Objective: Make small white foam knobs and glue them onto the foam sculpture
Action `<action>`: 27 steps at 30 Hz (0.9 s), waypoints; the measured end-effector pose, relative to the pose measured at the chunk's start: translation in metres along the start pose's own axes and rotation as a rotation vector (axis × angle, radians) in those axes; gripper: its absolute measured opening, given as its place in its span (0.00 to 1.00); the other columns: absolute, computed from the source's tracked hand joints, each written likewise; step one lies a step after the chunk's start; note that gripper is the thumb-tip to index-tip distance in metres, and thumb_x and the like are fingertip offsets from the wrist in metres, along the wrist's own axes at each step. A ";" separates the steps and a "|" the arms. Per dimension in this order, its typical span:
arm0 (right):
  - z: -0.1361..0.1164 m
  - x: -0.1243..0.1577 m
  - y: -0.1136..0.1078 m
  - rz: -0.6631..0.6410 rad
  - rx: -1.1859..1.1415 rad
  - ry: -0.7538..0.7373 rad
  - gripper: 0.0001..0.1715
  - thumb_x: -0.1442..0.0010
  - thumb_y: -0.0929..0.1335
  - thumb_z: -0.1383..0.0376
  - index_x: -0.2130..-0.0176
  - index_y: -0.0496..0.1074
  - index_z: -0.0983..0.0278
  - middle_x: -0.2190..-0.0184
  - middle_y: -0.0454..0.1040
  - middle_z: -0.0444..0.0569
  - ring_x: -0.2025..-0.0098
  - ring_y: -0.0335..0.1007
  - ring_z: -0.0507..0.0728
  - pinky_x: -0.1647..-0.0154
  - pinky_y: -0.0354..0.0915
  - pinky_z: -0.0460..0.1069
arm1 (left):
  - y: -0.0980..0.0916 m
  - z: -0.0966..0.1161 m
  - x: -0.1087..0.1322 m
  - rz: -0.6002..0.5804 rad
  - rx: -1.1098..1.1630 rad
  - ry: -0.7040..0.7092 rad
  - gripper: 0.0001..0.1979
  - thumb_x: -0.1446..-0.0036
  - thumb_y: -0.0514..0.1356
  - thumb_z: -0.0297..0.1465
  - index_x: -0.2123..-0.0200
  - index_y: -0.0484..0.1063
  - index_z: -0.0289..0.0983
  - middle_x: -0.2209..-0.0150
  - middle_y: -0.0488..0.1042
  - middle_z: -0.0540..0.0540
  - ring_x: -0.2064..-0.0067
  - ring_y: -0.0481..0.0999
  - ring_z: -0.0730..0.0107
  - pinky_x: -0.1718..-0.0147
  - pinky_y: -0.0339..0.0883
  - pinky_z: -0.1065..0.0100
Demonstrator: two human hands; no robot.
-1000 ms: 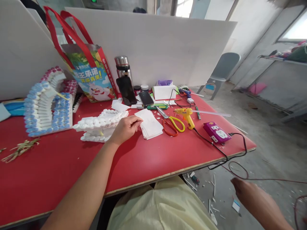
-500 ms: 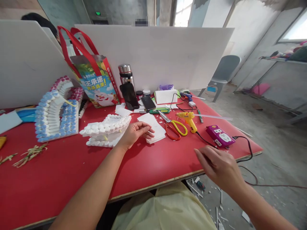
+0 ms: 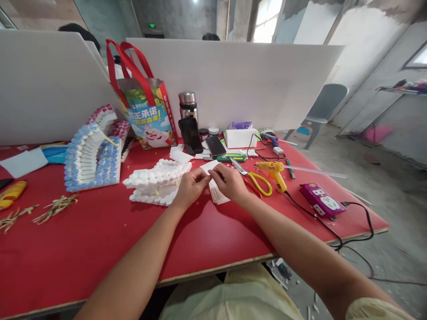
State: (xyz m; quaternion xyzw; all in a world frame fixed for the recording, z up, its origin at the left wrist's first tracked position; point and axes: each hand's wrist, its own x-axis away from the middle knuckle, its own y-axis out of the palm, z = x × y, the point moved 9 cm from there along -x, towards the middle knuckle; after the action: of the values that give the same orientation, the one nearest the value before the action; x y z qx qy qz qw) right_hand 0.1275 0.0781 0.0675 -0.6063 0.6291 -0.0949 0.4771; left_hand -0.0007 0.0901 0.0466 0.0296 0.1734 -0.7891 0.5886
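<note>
My left hand (image 3: pixel 191 190) and my right hand (image 3: pixel 230 183) meet over a small stack of white paper (image 3: pixel 216 198) on the red table. Fingertips of both are pinched together and almost touching; what lies between them is too small or hidden to make out. Just left of my left hand stands a white model (image 3: pixel 156 178) built from rounded white pieces, with a bit of yellow inside. Scissors (image 3: pixel 260 183) with one yellow and one red handle lie right of my right hand, the red handle partly covered by it.
A yellow glue gun (image 3: pixel 275 171) and a purple power socket (image 3: pixel 322 200) with a black cord lie to the right. Behind are a green cutter (image 3: pixel 231 158), phones, a steel flask (image 3: pixel 188 106) and a shopping bag (image 3: pixel 150 115). A blue-and-white model (image 3: pixel 93 160) stands left.
My right hand has moved left from the table's front right edge to meet my left hand over the paper. My left hand's fingers have closed into a pinch. The view has shifted slightly left.
</note>
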 end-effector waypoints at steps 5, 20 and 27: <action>0.027 0.008 -0.007 -0.034 0.072 -0.009 0.13 0.33 0.66 0.59 0.67 0.71 0.63 0.71 0.76 0.48 0.70 0.67 0.54 0.67 0.55 0.48 | -0.011 -0.001 -0.002 0.053 0.044 -0.026 0.16 0.36 0.60 0.40 0.73 0.71 0.37 0.79 0.74 0.51 0.83 0.69 0.74 0.80 0.62 0.70; 0.037 0.009 0.018 -0.371 0.142 0.082 0.02 0.43 0.67 0.69 0.68 0.72 0.64 0.66 0.75 0.51 0.66 0.68 0.54 0.66 0.56 0.47 | -0.013 0.000 -0.004 0.164 -0.037 0.024 0.11 0.38 0.61 0.38 0.56 0.71 0.39 0.66 0.75 0.50 0.79 0.70 0.77 0.78 0.64 0.72; 0.045 0.005 0.020 -0.320 0.143 0.128 0.03 0.45 0.67 0.70 0.69 0.72 0.64 0.67 0.77 0.52 0.67 0.67 0.55 0.68 0.54 0.48 | -0.016 -0.002 -0.004 0.188 -0.135 0.020 0.09 0.38 0.61 0.37 0.57 0.72 0.38 0.67 0.73 0.50 0.78 0.72 0.77 0.75 0.67 0.71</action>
State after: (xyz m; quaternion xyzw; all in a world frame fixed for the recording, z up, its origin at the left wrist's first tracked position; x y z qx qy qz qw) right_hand 0.1468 0.0991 0.0274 -0.6558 0.5454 -0.2528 0.4568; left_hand -0.0146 0.0980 0.0498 0.0138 0.2287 -0.7164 0.6590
